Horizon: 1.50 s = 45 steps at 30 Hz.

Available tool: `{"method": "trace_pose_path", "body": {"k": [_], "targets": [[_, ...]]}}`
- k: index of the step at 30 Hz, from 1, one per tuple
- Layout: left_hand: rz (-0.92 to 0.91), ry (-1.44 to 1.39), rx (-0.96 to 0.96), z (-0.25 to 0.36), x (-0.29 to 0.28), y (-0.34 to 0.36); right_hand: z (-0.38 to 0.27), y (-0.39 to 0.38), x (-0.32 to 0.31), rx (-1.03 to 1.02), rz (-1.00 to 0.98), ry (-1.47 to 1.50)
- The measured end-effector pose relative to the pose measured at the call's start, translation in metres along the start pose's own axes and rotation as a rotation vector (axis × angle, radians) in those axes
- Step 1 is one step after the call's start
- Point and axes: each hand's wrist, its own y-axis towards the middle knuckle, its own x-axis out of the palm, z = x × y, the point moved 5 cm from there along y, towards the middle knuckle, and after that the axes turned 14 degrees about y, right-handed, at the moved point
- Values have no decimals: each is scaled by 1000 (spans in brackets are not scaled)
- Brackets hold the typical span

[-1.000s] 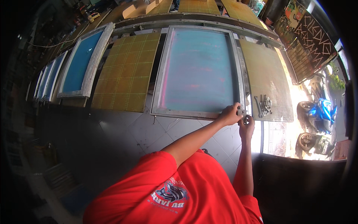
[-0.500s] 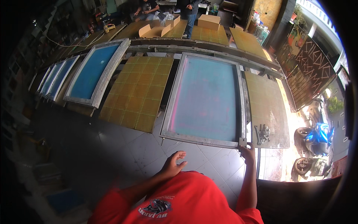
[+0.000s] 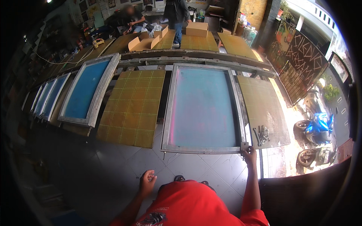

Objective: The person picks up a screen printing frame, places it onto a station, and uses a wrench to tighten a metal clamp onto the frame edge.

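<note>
- Looks like a hold-in-place step, at the metal bracket [image 3: 244, 144] on the near right corner of the framed screen [image 3: 201, 109].
- Seems to be pinching the bracket's lower part with the right hand [image 3: 249, 155].
- Holding nothing in the left hand [image 3: 147, 181]: half open, loosely curled, well apart from the screen.
- Probably calls for a steady right grip next (handy, those wrenches [image 3: 263, 136] on the board [image 3: 264, 105] just to the right).

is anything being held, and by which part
The right grip seems to hold the lower end of the small metal bracket at the near right corner of the screen frame; finger contact is unclear. The left grip is empty.
</note>
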Motion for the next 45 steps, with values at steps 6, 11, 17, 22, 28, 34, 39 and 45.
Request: {"method": "trace_pose_path", "body": {"k": [6, 11, 17, 22, 28, 34, 39, 45], "targets": [[-17, -75, 64, 20, -5, 26, 15, 11, -5, 76, -62, 221], [-9, -110, 143, 37, -1, 35, 23, 10, -6, -91, -55, 216], [156, 225, 403, 99, -9, 57, -54, -25, 21, -136, 12, -636], [256, 507, 454, 125, 7, 91, -45, -15, 15, -187, 59, -695], [176, 477, 338, 123, 35, 110, -46, -6, 19, -208, -33, -753], [211, 495, 280, 110, 53, 116, -28, 7, 31, -292, -153, -929], [198, 450, 266, 115, 51, 118, -38, 5, 34, -497, -108, -1030], [172, 422, 256, 107, 49, 124, -57, -1, 22, -272, -84, -693]]}}
